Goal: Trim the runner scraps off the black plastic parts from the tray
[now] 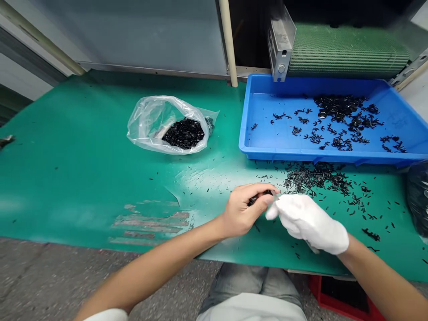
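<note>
My left hand (pixel 241 209), bare, is closed around some small black parts (pixel 254 200), which show between the thumb and fingers. A white glove covers my right hand (pixel 306 219), which grips what looks like a small knife. Its thin blade (pixel 274 195) meets the black part at my left fingertips, and its grey end shows under the glove. Just beyond both hands lies a pile of short black scraps (pixel 316 178) on the green table mat (pixel 83 178). The fingers of my right hand hide most of the knife.
A blue tray (pixel 327 156) with clusters of black parts stands at the back right, below a green conveyor belt (pixel 347 49). Left of it lies an open clear plastic bag (pixel 143 122) of black pieces. A dark bag (pixel 417 200) sits at the right edge. A red crate (pixel 337 307) is below the table.
</note>
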`<state>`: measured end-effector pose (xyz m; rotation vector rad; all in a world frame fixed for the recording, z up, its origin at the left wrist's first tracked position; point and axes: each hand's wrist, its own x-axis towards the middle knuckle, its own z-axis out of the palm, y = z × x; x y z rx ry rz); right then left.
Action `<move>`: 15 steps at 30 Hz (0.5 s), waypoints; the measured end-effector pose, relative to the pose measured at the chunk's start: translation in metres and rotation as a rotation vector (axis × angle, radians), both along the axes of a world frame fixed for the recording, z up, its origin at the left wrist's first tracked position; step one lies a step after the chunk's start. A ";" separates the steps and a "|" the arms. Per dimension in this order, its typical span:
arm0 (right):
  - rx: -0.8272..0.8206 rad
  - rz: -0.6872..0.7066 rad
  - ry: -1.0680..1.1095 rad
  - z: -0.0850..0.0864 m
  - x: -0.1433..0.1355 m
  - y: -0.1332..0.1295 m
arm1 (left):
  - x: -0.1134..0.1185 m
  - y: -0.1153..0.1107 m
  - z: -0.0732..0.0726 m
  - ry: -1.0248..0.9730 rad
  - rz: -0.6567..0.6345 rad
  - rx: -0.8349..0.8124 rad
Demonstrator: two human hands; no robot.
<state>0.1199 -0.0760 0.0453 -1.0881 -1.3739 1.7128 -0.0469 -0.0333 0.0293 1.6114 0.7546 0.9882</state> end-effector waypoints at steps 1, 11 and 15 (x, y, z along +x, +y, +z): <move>-0.155 0.065 0.151 0.001 0.004 0.002 | -0.001 0.002 -0.002 -0.031 -0.064 -0.106; -0.158 -0.583 0.593 -0.003 0.024 0.036 | -0.001 0.038 0.008 -0.282 -0.327 -0.853; -0.038 -0.757 0.610 -0.005 0.029 0.044 | 0.030 0.077 0.039 -0.083 -0.373 -0.664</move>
